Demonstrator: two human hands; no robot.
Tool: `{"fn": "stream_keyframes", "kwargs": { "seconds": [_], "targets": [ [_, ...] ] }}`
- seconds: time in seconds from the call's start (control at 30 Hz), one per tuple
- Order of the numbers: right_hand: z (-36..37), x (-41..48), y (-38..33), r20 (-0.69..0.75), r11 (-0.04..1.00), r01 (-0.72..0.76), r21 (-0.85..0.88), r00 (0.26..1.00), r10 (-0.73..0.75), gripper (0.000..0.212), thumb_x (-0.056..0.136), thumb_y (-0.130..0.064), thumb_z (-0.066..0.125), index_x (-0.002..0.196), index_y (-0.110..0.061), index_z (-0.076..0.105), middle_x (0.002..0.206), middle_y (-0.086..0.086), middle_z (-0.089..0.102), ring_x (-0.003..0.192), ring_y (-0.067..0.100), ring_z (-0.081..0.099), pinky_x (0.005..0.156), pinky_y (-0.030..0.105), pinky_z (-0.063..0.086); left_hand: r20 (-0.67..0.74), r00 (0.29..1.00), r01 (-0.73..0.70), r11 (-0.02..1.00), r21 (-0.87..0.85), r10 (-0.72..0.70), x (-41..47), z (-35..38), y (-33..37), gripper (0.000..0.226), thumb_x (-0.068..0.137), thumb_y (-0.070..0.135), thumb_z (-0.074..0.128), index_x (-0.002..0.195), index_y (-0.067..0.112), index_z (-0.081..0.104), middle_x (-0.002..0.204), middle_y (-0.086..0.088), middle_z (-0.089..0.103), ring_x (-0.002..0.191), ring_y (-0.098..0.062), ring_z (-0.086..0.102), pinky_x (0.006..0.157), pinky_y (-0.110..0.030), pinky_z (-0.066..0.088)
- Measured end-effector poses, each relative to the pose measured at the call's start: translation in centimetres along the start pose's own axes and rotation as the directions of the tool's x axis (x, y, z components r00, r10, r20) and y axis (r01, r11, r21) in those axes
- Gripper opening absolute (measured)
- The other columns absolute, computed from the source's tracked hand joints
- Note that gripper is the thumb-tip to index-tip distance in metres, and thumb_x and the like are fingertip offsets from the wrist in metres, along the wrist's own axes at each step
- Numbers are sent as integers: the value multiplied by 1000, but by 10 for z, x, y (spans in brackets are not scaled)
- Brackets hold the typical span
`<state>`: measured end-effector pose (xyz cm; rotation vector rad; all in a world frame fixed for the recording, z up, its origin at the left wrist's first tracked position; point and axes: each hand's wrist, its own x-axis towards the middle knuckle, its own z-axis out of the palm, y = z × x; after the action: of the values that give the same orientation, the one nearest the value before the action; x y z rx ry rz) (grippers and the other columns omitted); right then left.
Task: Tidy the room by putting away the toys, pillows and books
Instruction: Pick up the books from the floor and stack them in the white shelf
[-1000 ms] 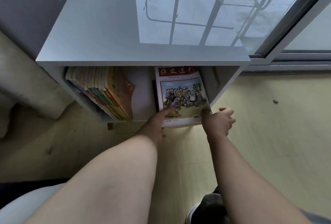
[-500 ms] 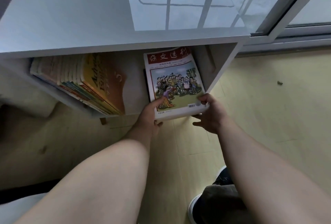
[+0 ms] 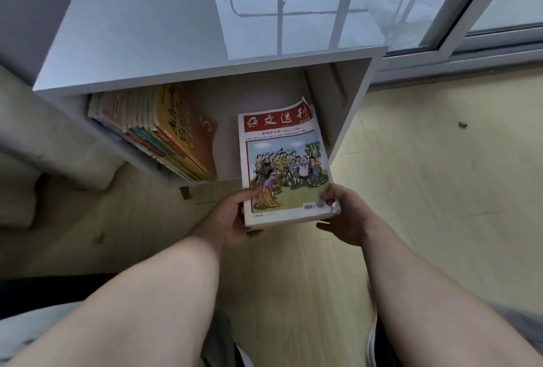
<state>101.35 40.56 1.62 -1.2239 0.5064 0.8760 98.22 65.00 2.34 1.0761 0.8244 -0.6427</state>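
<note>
Your left hand and right hand now curl fingers round the magazine stack; it juts further out of the bookcase, not yet stowed

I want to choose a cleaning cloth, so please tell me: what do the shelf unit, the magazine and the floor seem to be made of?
The shelf unit is likely laminated board, glossy pale grey: its top shows clear reflections. The magazine is paper, its printed cover perhaps lightly coated; an upper corner curls. The floor is pale yellow planks, wood or laminate, matte; seams show.
</note>
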Motion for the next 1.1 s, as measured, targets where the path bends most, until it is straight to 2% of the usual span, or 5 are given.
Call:
{"fn": "stream_keyframes", "kwargs": {
  "seconds": [0.13,0.27,0.4,0.8,1.1],
  "targets": [
    [-6,-3,-9,16,988,-27,-152,999,30,52,40,-21,64,92,-19,54,92,2,60,82,21,47,87,42,31,79,997,-7,999,-51,11,1,-6,-12,48,79,51,76,112,17,77,122,-14,72,109,-35,67,82,-38,47],
    [-15,6,-17,51,963,-42,-265,997,57,53,62,-31,77,110,-14,65,106,5,74,95,30,67,95,44,49,94,996,9,999,-35,-5,7,-7,-16,75,69,42,89,133,12,66,134,-18,65,126,-39,61,108,-54,46],
    [-15,25,-28,149,965,-31,-260,986,72,67,74,-40,83,132,-15,60,122,13,73,113,36,69,106,56,49,83,997,-2,1000,-1,2,14,-11,-6,53,79,39,81,123,14,70,132,-21,66,126,-42,59,115,-60,35],
    [-37,67,-18,262,944,-22,-330,958,114,92,56,13,66,141,-16,48,131,16,66,123,41,62,101,62,50,257,966,12,998,57,-27,49,-15,-10,52,70,-14,66,115,11,71,122,-14,72,107,-33,72,93,-51,53],
    [-63,58,-25,342,944,126,-306,940,-15,97,55,19,68,144,-9,42,129,17,67,117,34,66,83,42,60,195,981,-80,929,360,9,58,6,-3,57,56,-3,84,109,17,73,107,1,78,106,-21,70,95,-38,54]
  ]
}}
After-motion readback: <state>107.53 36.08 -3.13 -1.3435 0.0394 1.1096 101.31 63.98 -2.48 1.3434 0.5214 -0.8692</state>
